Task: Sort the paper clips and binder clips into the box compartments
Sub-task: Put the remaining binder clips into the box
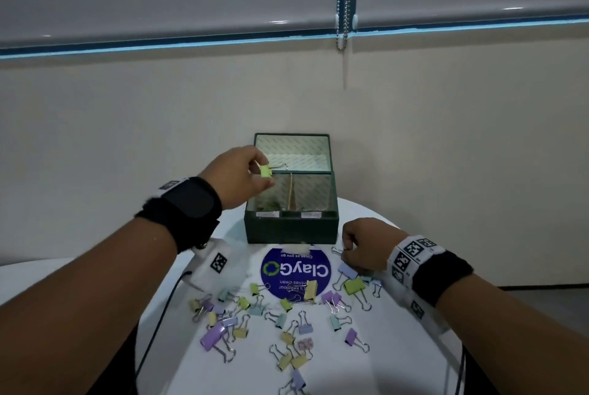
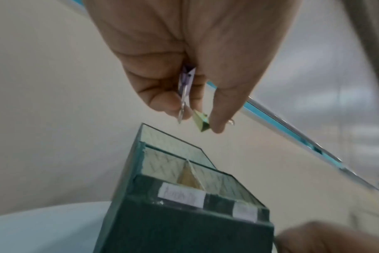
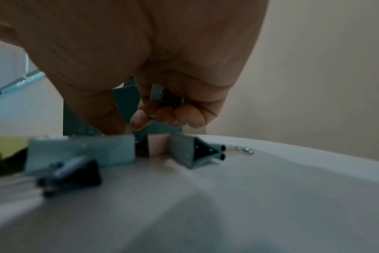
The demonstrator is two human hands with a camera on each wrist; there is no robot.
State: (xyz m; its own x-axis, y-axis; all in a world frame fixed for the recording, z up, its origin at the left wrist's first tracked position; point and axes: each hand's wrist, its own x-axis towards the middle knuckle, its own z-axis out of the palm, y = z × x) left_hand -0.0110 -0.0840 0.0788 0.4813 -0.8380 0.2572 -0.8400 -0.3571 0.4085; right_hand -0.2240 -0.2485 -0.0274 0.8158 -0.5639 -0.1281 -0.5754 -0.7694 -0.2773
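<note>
A dark green box [image 1: 291,227] with an upright lid and a middle divider stands at the table's far side. My left hand [image 1: 245,176] hovers over its left compartment, pinching a green binder clip [image 1: 265,171]. The left wrist view shows the green binder clip [image 2: 202,124] at the fingertips and a purple binder clip [image 2: 187,78] held further in the hand. My right hand [image 1: 366,246] rests on the table right of the box, fingers curled round small clips [image 3: 160,95]. Several pastel binder clips [image 1: 287,324] lie scattered on the table.
The round white table [image 1: 398,347] carries a blue round sticker [image 1: 294,270] just in front of the box. Two white labels [image 2: 182,196] sit on the box's front rim. A beige wall and window blinds rise behind. A cable [image 1: 159,324] runs from my left wrist.
</note>
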